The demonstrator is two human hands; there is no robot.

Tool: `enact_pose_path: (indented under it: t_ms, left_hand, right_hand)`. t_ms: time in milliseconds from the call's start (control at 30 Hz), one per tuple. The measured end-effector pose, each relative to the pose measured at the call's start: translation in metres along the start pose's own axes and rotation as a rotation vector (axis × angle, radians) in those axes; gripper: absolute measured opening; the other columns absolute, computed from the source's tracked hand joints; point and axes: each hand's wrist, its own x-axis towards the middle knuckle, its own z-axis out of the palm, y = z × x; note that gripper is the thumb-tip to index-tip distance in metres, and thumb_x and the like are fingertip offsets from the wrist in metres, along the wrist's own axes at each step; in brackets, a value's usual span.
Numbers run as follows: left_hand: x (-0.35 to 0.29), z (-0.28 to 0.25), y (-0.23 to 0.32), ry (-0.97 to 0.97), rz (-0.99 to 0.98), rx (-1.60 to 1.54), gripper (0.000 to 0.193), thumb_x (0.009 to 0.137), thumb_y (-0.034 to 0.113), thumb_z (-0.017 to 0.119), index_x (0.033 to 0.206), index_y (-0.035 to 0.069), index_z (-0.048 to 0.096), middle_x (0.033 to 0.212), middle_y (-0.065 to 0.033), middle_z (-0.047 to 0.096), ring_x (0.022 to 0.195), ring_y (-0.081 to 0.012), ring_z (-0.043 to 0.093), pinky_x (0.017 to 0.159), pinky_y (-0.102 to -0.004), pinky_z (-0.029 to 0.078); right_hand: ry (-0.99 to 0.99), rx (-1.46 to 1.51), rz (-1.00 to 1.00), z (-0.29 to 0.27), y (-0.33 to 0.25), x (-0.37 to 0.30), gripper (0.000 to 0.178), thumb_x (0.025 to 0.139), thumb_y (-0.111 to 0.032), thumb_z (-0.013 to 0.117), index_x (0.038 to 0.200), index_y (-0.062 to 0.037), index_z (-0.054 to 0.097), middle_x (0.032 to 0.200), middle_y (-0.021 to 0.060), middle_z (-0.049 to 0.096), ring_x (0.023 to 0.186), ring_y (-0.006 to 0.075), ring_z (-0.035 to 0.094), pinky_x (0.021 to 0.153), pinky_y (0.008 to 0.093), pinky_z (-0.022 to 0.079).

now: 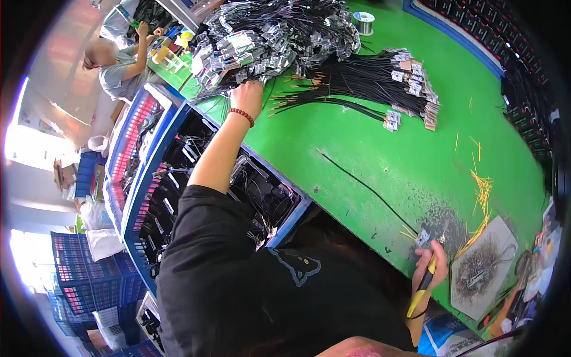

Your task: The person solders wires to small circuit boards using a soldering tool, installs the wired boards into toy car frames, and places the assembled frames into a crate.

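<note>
My left hand (247, 98), with a red bead bracelet at the wrist, reaches to the near edge of a big heap of cables with silvery metal connectors (262, 50). Its fingers are curled in against the heap; what they grip is hidden. At the lower right, my right hand (437, 268) is closed round the yellow and black handle of a soldering iron (423, 284). Just beyond those fingers lies the metal connector (422, 238) of a single black cable (372, 189), stretched out across the green bench. Short yellow wires stick out beside that connector.
A fanned bundle of black cables (363, 80) lies right of the heap, near a solder spool (363, 22). Yellow wire strands (483, 193) and a soot-stained pale board (485, 268) are at right. Blue crates (151, 172) stand left of the bench (285, 140). A co-worker (122, 71) works beyond.
</note>
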Motion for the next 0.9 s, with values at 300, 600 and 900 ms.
enact_pose_path:
  t_ms: [300,600,900]
  left_hand:
    - [-0.1,-0.164,0.039,0.242,0.349,-0.577,0.006,0.085,0.011,0.06,0.087,0.006,0.062,0.078,-0.012,0.063,0.071,-0.0321,0.064,0.061,-0.0407,0.051]
    - [-0.113,-0.245,0.139,0.062,0.797,-1.205,0.011,0.082,0.01,0.065,0.088,0.001,0.06,0.078,-0.0082,0.064,0.062,-0.0195,0.06,0.058,-0.0278,0.047]
    - [-0.135,-0.286,0.239,0.469,1.273,-1.164,0.017,0.077,-0.003,0.065,0.09,0.007,0.062,0.087,-0.0104,0.061,0.067,-0.0301,0.064,0.055,-0.0364,0.053]
  right_hand:
    - [0.086,0.146,0.073,-0.007,-0.005,-0.006,0.026,0.094,-0.014,0.059,0.116,0.0001,0.058,0.074,0.0115,0.068,0.052,0.0104,0.052,0.051,0.0235,0.043]
    - [0.356,0.168,-0.237,-0.085,-0.073,0.013,0.033,0.1,-0.021,0.049,0.126,-0.0019,0.041,0.082,0.0169,0.067,0.059,0.0163,0.056,0.053,0.0264,0.047]
    - [0.386,0.248,-0.306,-0.086,-0.114,0.051,0.032,0.083,0.002,0.069,0.112,0.0013,0.056,0.097,0.0145,0.069,0.087,0.0199,0.068,0.079,0.0313,0.054]
